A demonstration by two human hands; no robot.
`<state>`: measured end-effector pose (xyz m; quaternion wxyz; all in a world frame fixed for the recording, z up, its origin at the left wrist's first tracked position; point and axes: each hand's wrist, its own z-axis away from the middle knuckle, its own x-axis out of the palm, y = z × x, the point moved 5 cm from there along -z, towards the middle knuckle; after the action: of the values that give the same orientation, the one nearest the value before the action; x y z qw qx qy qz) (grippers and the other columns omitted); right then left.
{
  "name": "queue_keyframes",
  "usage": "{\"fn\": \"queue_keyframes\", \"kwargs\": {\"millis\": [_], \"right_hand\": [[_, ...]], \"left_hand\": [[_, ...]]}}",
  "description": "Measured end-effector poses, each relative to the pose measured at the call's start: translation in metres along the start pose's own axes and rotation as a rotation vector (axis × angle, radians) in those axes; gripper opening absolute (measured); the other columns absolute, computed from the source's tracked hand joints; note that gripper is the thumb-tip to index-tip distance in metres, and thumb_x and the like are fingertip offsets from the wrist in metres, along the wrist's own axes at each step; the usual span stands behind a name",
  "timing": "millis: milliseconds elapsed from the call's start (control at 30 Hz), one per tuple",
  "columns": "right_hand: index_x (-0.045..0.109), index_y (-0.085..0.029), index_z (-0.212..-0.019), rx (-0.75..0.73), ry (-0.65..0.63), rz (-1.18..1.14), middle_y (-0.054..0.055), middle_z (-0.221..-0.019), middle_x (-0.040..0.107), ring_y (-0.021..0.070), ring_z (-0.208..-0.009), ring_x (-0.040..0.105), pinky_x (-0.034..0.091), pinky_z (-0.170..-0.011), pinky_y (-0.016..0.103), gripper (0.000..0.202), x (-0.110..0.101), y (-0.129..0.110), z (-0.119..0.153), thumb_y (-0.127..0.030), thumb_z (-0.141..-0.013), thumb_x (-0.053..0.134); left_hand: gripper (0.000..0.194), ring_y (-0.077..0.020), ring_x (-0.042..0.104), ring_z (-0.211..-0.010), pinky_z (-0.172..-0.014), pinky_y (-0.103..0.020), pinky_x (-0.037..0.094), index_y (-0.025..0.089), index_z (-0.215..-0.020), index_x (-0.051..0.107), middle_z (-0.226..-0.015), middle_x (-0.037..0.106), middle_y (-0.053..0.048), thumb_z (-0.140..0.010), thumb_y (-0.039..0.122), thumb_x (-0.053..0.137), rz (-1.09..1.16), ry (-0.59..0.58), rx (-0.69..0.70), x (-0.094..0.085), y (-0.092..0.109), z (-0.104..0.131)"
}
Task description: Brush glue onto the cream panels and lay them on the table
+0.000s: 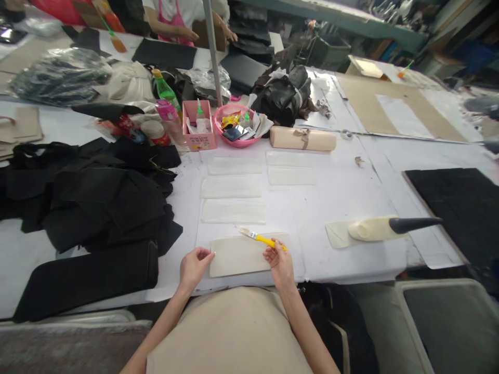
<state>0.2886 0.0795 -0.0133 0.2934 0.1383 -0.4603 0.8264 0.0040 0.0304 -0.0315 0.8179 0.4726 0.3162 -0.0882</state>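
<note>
- Along the worktop's (331,197) near edge, a beige panel (237,259) is lying flat; the left hand (192,268) is pinching at its left edge, fingers closed.
- The right hand (281,266) is gripping a yellow-handled brush (268,241), its bristles pointing toward the panel's far edge; whether any coating is covering the panel, I cannot tell.
- Toward the near right corner, a cream bottle (370,228) is lying on a pale piece.
- Near the left edge, black pieces (105,202) are lying heaped.
- Beyond the panel, five translucent strips (234,211) are resting in two columns, probably finished or waiting; the panel is seemingly being worked, its brushing probably remaining.
- Toward the far edge, a pink basin (238,144) and a tied roll (283,139) are sitting side by side.
- Farther off, a co-worker (177,21) is standing behind another table.
</note>
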Motion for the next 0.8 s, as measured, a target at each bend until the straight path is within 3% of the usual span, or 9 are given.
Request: {"fn": "queue_keyframes", "kwargs": {"millis": [267, 567, 800], "right_hand": [[0.062, -0.018, -0.098, -0.025, -0.039, 0.135, 0.0, -0.067, 0.07, 0.0126, -0.055, 0.067, 0.051, -0.051, 0.021, 0.035, 0.013, 0.016, 0.021, -0.043, -0.077, 0.075], [0.064, -0.021, -0.093, -0.011, -0.111, -0.065, -0.004, -0.069, 0.068, 0.0088, -0.059, 0.064, 0.055, -0.06, 0.021, 0.025, 0.012, 0.021, -0.014, -0.035, -0.077, 0.076], [0.065, -0.02, -0.095, 0.008, -0.148, -0.045, -0.003, -0.067, 0.068, 0.0105, -0.059, 0.065, 0.055, -0.059, 0.022, 0.023, 0.012, 0.03, -0.016, -0.035, -0.079, 0.074]], "left_hand": [[0.026, -0.0198, 0.063, -0.064, -0.066, -0.03, 0.045, 0.022, -0.069, 0.063, -0.066, 0.069, -0.001, -0.072, 0.047, 0.061, 0.006, -0.025, 0.052, -0.002, 0.007, 0.004], [0.028, -0.0208, 0.064, -0.066, -0.059, -0.029, 0.049, 0.02, -0.076, 0.065, -0.07, 0.07, -0.004, -0.068, 0.047, 0.064, 0.129, -0.08, 0.014, 0.003, -0.003, 0.005], [0.035, -0.0202, 0.064, -0.067, -0.059, -0.03, 0.051, 0.017, -0.084, 0.066, -0.076, 0.07, -0.006, -0.066, 0.047, 0.068, 0.192, -0.04, 0.004, 0.004, -0.01, 0.011]]}}
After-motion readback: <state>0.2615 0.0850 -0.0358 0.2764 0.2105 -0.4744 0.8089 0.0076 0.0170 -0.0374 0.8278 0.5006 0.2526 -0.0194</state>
